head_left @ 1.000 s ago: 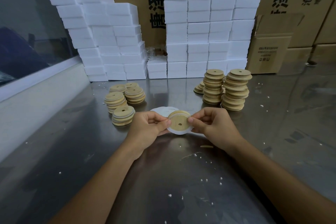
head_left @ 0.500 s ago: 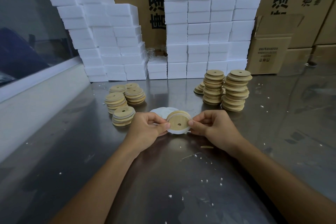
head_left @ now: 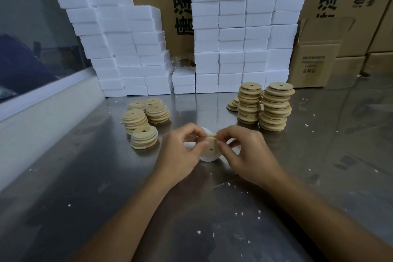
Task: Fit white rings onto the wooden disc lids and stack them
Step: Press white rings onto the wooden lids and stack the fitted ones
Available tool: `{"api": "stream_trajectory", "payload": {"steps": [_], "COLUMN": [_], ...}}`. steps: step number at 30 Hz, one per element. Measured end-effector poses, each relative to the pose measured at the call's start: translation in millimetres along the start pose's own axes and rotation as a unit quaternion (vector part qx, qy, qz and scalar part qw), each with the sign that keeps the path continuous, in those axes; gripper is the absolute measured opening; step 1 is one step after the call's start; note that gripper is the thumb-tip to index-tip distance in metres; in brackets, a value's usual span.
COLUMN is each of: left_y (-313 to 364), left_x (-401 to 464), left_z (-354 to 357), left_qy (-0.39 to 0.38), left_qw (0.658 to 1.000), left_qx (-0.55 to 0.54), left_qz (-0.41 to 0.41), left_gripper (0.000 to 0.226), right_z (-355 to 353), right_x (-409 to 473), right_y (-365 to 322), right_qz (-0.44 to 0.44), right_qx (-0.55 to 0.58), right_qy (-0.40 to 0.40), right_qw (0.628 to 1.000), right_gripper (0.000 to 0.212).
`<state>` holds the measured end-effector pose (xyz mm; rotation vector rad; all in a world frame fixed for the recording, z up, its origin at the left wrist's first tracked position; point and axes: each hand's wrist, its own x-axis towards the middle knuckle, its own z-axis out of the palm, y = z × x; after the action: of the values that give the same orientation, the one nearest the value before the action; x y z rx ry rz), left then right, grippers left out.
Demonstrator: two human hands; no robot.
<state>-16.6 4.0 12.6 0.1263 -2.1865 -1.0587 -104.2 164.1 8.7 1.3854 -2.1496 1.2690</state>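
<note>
**Ring fitting, lid in both hands**

Head view: left hand (head_left: 180, 153) and right hand (head_left: 244, 153) both pinch one lid (head_left: 209, 149) just above the table (head_left: 85, 176), fingers curled on its rim. White ring (head_left: 207, 158) shows at its lower edge. Ringed stacks (head_left: 144, 140) sit left, bare stacks (head_left: 275, 106) right, foam blocks (head_left: 234, 27) behind.

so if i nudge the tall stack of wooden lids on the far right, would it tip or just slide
Likely tips. The tall right stack is many loose discs high, and the discs sit visibly offset, so a push near the top would probably shear them off. The steel table looks smooth, so a low, slow push might slide it instead.
</note>
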Motion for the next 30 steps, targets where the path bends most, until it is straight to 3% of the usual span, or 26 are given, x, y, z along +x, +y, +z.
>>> {"api": "stream_trajectory", "payload": {"steps": [6, 14, 24, 30], "left_y": [3, 1, -3, -4], "left_x": [-2, -2, 0, 0], "left_z": [2, 1, -2, -2], "left_qy": [0.003, 0.013, 0.006, -0.001], "left_qw": [0.999, 0.999, 0.998, 0.999], "left_qx": [0.034, 0.039, 0.06, 0.054], "left_qz": [0.027, 0.007, 0.014, 0.007], "left_gripper": [0.014, 0.012, 0.01, 0.011], "right_z": [1, 1, 6, -2], "right_x": [1, -1, 1, 3], "right_y": [-3, 2, 6, 12], "right_qz": [-0.058, -0.017, 0.145, 0.177], "right_qx": [-0.062, -0.076, 0.094, 0.125], "right_qy": [-0.019, 0.003, 0.034, 0.011], "right_qw": [0.996, 0.997, 0.984, 0.976], "right_gripper": [0.007, 0.011, 0.009, 0.009]}}
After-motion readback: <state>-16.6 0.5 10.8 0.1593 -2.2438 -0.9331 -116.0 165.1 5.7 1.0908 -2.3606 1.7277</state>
